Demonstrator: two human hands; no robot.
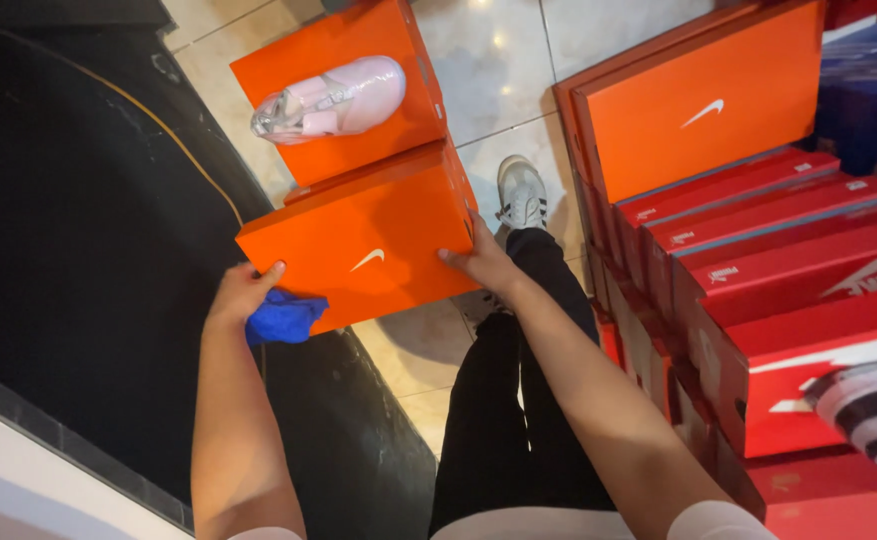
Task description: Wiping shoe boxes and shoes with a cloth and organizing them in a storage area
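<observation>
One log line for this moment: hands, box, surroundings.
left hand: grips orange shoe box, blue cloth | right hand: grips box | pink shoe: on rear box | red boxes: stacked right

This looks like a shoe shop or its stockroom. Shoe boxes are everywhere: an orange shoe box [363,250] lies closed beside an open orange box [343,45] with a pink shoe [333,98] resting on it, and on the right a row of red shoe boxes [768,260] stands packed side by side behind another orange lid [703,95]. A further shoe [873,410] lies on a red box at the lower right. The floor [503,70] is glossy pale tile, as in a sales room.
</observation>
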